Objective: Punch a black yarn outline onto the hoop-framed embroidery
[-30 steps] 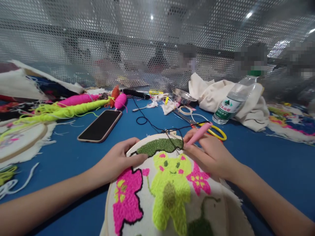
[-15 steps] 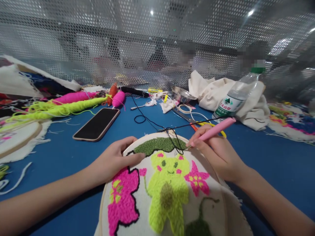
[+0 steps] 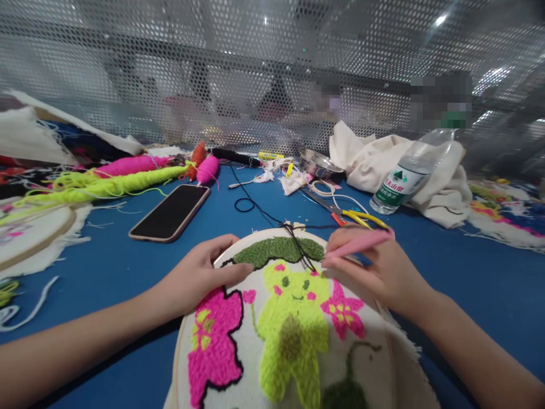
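Observation:
An embroidery hoop [image 3: 177,346] with white cloth stands tilted in front of me, its lower edge out of view. The cloth bears a yellow-green bear [image 3: 272,329], pink flowers [image 3: 215,341] and a dark green patch [image 3: 276,251] partly edged in black. My left hand [image 3: 215,270] grips the hoop's upper left rim, thumb on the front. My right hand [image 3: 370,272] is closed around a pink punch needle [image 3: 361,243] at the upper right of the cloth; its tip is hidden by the fingers. Black yarn [image 3: 300,250] runs from the tool's end and lies in loops over the cloth.
A phone [image 3: 170,213] lies left of the hoop, with yarn skeins [image 3: 123,183] behind it. Scissors [image 3: 357,216], a metal bowl [image 3: 319,163], a water bottle [image 3: 395,182] and crumpled cloth [image 3: 361,159] are at the back right. A perforated metal screen [image 3: 234,74] closes off the back.
My right hand has lowered the punch needle and tilted it flatter, its back end dropping left. The black yarn's loop over the cloth has narrowed. My left hand keeps its grip.

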Tool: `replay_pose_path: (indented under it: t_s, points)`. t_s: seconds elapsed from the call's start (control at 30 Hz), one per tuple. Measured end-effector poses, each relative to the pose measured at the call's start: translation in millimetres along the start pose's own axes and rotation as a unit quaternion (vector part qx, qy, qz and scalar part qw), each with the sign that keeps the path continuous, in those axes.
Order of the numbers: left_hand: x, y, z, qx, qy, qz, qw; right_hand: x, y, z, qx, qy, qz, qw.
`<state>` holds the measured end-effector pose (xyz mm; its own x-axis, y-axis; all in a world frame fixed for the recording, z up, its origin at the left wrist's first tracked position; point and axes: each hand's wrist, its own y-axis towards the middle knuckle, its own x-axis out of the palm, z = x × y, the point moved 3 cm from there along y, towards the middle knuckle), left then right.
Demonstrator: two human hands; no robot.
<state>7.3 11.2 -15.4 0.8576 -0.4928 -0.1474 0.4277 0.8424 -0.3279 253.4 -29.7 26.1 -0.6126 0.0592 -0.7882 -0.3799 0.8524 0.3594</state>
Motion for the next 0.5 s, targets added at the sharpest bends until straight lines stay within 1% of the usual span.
replay_pose_path:
  t_s: [0.1,0.17,0.27,0.33,0.43,0.5]
  points:
    - [0.0,-1,1,-0.01,-0.015,0.005,1.0,2,1,-1,-0.03,-0.041,-0.006,0.999]
    - [0.2,-2,2,0.003,-0.005,0.009,1.0,6,2,1,-0.04,-0.065,-0.007,0.997]
    - [1.0,-3,4,0.027,0.03,0.009,0.999,14,2,5,-0.046,-0.087,-0.041,0.994]
    - [1.4,-2,4,0.032,0.052,0.004,0.998,14,3,7,-0.034,-0.073,-0.042,0.996]
    - [1.2,-3,5,0.03,0.07,-0.001,0.997,8,3,9,0.015,-0.018,0.005,1.0]
    - [0.9,-3,5,0.024,0.071,-0.001,0.997,3,2,9,0.04,0.008,0.026,0.999]
